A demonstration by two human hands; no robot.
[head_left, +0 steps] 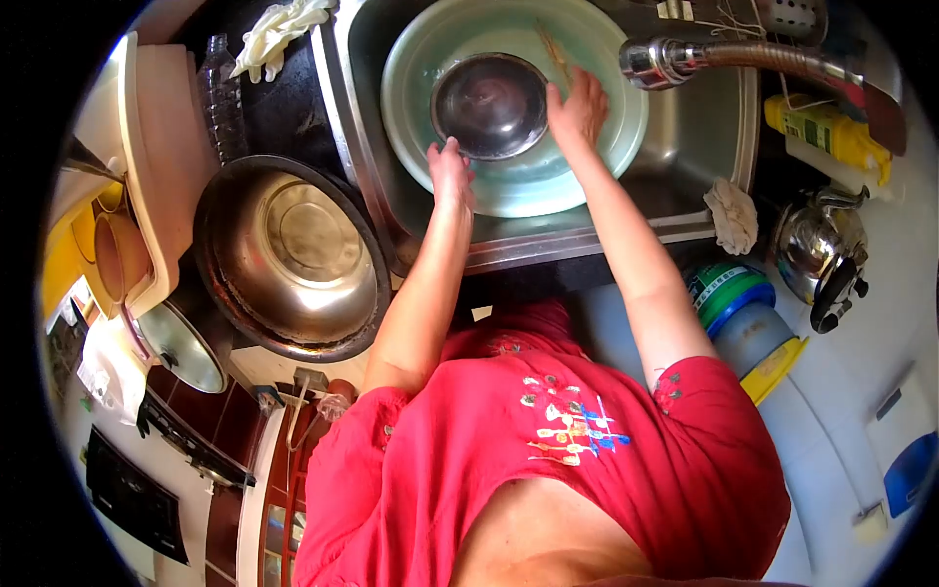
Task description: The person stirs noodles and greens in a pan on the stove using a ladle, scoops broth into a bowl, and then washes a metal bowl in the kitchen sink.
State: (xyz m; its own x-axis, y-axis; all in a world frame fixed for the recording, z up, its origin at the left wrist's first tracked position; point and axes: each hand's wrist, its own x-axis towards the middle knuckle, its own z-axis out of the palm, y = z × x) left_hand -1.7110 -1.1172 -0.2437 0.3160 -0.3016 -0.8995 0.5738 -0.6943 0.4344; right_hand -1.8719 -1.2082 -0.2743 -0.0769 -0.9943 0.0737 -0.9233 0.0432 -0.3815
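Note:
A dark, shiny round bowl (489, 106) lies in a pale green basin (618, 147), which is set in a metal sink. My left hand (451, 176) is at the bowl's near left rim, its fingertips closed on the edge; the undersides of the fingers are hidden. To the right of the bowl is my right hand (579, 108), fingers stretched out and the thumb close to the rim. A thin straw-coloured bundle (554, 49) stands out against the basin's far wall, just beyond the right fingers.
Over the sink's right side reaches a flexible faucet (685, 61). A large metal pan (318, 230) sits left of the sink, near a clear plastic bottle (223, 98) and white gloves (279, 34). At right are a crumpled cloth (732, 215), a kettle (820, 245) and a yellow bottle (831, 132).

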